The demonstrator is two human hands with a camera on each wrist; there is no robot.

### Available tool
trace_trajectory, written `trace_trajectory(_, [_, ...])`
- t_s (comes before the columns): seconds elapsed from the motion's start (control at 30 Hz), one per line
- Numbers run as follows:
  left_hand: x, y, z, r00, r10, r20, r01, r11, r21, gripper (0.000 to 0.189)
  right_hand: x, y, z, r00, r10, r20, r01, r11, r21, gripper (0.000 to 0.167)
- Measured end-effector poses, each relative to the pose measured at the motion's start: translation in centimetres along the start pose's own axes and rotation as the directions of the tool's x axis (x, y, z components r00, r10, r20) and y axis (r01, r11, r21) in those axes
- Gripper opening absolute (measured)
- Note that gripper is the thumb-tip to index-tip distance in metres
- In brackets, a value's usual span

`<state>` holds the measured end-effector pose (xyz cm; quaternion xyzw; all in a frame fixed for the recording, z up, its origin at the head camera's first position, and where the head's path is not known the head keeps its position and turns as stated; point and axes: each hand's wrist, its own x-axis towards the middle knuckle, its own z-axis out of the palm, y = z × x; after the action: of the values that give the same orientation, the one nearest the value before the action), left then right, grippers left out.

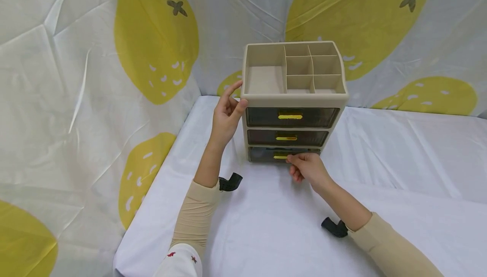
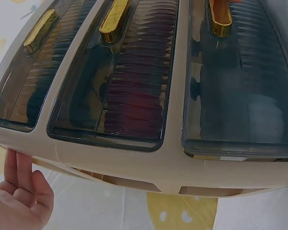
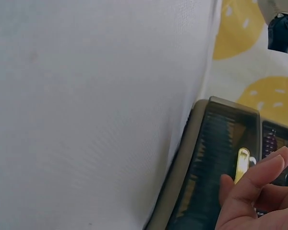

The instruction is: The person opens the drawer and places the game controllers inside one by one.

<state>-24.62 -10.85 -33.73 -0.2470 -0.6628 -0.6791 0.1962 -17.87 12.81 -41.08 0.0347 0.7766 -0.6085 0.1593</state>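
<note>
A beige desktop organizer (image 1: 295, 97) stands upright on the white cloth, with three dark see-through drawers. In the head view my right hand (image 1: 309, 169) pinches the right end of the gold handle (image 1: 280, 157) on the bottom drawer (image 1: 262, 154). The right wrist view shows that drawer's front (image 3: 209, 158) standing slightly proud of the frame. My left hand (image 1: 227, 116) rests against the organizer's upper left side, its thumb near the front corner. From the left wrist, the fingers (image 2: 25, 175) touch the beige side wall. Dark, ribbed shading shows through the drawer fronts.
The organizer's top has one large compartment (image 1: 265, 78) and several small ones. Behind and to the left hangs a white curtain (image 1: 91, 112) with yellow lemon prints. White cloth (image 1: 266, 226) covers the table. Black wrist-worn pieces (image 1: 230, 182) jut out beside the forearms.
</note>
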Motion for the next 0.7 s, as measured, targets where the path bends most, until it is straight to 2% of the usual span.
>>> trace_trajectory(0.3, [0.01,-0.17,0.06,1.0,-0.003,-0.01,0.003,1.0,0.003,0.082,0.05,-0.57,0.01,1.0,-0.013,0.007,0.013,1.0,0.01,0.036])
trace_trajectory(0.7, [-0.01,-0.04,0.05,1.0,-0.008,-0.009,0.008,1.0,0.008,0.081,0.86,-0.03,-0.07,1.0,-0.028,-0.012,0.029,1.0,0.006,0.035])
